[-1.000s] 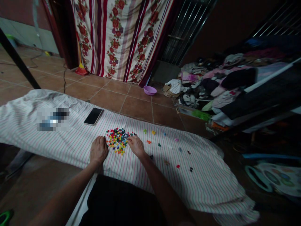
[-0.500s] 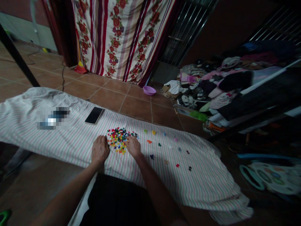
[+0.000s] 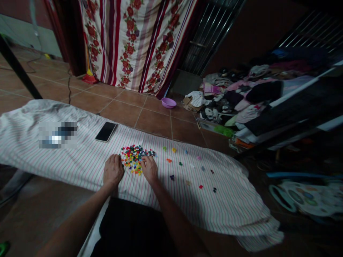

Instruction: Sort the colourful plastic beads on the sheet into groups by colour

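A heap of small beads in many colours (image 3: 132,156) lies on the striped cloth (image 3: 80,157). At the heap's left edge my left hand (image 3: 113,169) rests on the cloth, its fingers close together; whether anything is under them is hidden. My right hand (image 3: 149,169) is at the right edge of the heap, thumb and fingertips pinched together over the beads. Anything between those fingertips is too small to make out. Small separate clusters sorted by colour are spread to the right, among them orange (image 3: 169,160), dark blue (image 3: 172,177), red (image 3: 200,187) and yellow (image 3: 174,150).
A phone (image 3: 106,131) lies on the cloth beyond my left hand, with a blurred item (image 3: 59,135) farther left. Past the cloth are a purple basin (image 3: 168,103) on the tiles, a floral curtain (image 3: 128,46) and piled clothes (image 3: 241,92).
My right hand has shifted slightly left and down beside the heap, its fingertips still together. My left hand stays about where it was. The whole view has moved a little.
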`<state>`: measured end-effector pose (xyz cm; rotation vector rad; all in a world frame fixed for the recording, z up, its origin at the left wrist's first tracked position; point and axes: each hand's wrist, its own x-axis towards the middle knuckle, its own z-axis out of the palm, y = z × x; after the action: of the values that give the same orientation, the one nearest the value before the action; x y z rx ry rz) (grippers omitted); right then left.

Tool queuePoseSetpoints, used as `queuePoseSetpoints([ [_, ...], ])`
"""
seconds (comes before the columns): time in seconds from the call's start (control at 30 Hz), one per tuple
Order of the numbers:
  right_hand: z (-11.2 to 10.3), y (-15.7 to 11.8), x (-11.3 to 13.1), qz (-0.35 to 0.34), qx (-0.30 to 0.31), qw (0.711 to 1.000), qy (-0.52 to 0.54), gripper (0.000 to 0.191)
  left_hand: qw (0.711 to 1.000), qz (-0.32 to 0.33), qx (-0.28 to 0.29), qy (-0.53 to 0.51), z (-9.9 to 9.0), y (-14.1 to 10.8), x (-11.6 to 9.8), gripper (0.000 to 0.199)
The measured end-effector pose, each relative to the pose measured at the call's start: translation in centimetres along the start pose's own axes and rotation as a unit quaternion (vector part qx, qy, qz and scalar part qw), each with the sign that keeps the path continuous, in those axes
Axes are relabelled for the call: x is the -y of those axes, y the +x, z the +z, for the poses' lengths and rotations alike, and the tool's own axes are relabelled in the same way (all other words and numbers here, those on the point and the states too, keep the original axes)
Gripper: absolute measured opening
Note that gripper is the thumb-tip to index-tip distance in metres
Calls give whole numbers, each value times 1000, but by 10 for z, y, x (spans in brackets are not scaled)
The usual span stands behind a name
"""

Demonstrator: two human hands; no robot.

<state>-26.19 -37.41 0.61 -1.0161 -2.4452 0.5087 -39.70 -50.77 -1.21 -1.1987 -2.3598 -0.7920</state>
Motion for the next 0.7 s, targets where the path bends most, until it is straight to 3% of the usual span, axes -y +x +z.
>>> queuePoseSetpoints([
  [0.2,3,4,4,-55,6,998,33,14,1000,4,-4,5,1,0,1,29],
  [0.43,-11,5,10,-31,24,999,-29,12,1000,8,-8,7,0,0,1,29],
  [0.7,-7,8,19,-69,64,996,-6,15,1000,14,-4,12,-2,1,0,27],
])
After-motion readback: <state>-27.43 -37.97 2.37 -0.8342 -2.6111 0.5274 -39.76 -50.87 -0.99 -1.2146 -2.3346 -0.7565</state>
